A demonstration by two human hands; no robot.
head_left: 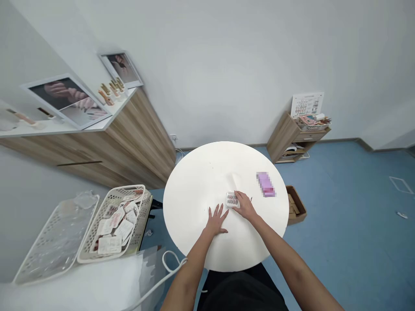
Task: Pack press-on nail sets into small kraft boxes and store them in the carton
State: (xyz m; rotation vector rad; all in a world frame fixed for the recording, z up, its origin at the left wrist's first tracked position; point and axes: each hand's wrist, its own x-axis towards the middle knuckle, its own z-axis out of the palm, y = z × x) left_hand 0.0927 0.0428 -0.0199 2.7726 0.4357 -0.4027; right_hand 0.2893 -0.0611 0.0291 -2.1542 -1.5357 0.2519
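A small clear case of press-on nails (232, 199) rests on the round white table (194, 181), its pinkish nails laid out in two rows. My right hand (245, 205) grips the case by its right edge, fingers at the far corner and thumb at the near one. To the left and nearer to me, my left hand (215, 223) lies spread on the tabletop, apart from the case and holding nothing. Just beyond the case is a whitish, see-through flap or sheet (234, 180); whether it joins the case I cannot tell.
A blurred purple item (266, 184) lies on the table's right side. At the left stands a white basket (84, 255) of packaged cards, beside another basket (26, 276) with clear plastic. A cardboard box (301, 211) sits on the floor at right. A white cable (155, 287) runs near my left arm.
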